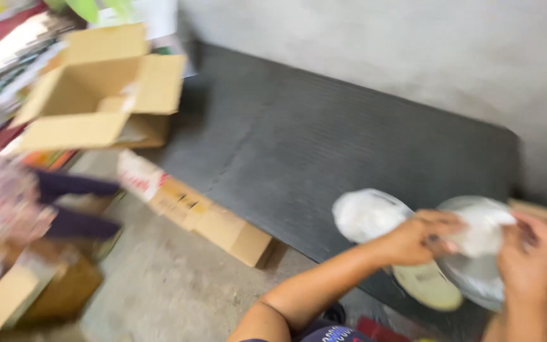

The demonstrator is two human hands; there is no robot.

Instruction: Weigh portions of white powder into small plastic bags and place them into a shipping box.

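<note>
Dark ribbed mat (pixel 324 139) fills the middle of the view, lying on a grey concrete floor (pixel 178 278) w/ a pale wall (pixel 413 50) behind it. Top left: open cardboard box (pixel 96 95), flaps spread, tipped toward the camera, sitting at the mat's left edge next to a blurred stack of colourful printed stuff (pixel 1 57). Long narrow carton (pixel 191 206) lies along the mat's front-left edge, one end white w/ red print, rest brown. Far left: someone else's dark-sleeved limbs (pixel 77 202) reach in, near a blurry pinkish bundle (pixel 1 202); more cardboard (pixel 20 291) lower left. Bottom right, over the mat's near corner: person's left hand (pixel 413 237), forearm coming up from bottom centre, fingers curled & pinching a clear plastic wrapper (pixel 476 247) w/ something white inside. Right hand (pixel 536 259) is at the wrapper's other side, fingers bent onto it, gripping too as far as the blur lets me tell. Just left of the left hand a second white plastic-wrapped piece (pixel 365 215) sticks out, touching the hand; can't tell if it's a separate item or same bundle. Below the hands a pale yellowish oval sole-like piece (pixel 425 285) pokes out under the wrapper. Whole frame is motion-blurred, so fine detail is lost.
</note>
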